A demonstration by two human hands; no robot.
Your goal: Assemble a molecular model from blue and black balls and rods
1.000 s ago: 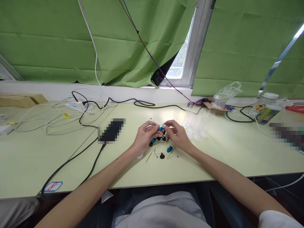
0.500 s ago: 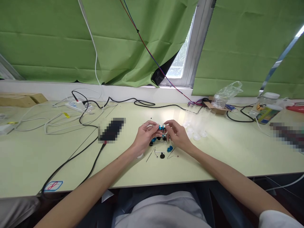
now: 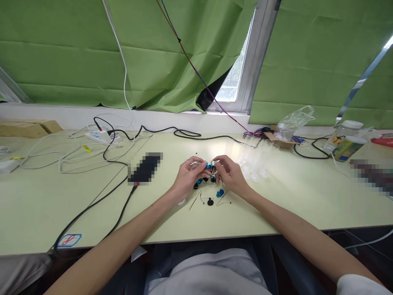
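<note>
My left hand (image 3: 190,175) is closed on a small blue plastic part (image 3: 209,166), gripped between thumb and fingers, and a thin metal rod (image 3: 192,159) sticks out by its fingers. At the other end of that part my right hand (image 3: 229,174) pinches with its fingertips; a small black piece shows there. Below the hands lie more blue and black parts (image 3: 196,185), partly hidden by the fingers. Closer to me are a loose blue part (image 3: 220,193), a black disc (image 3: 210,201), a straight metal rod (image 3: 194,200) and a bent wire (image 3: 224,201).
Left of my hands lies a blurred-out dark device (image 3: 145,168) with a black cable (image 3: 121,215). Clear plastic cups (image 3: 254,174) stand to the right. Behind are a cardboard box (image 3: 281,141) with a plastic bag, a lidded jar (image 3: 346,131) and a power strip (image 3: 100,136).
Both hands stay in nearly the same place around the blue part. Only slight shifts of the fingers and the view show.
</note>
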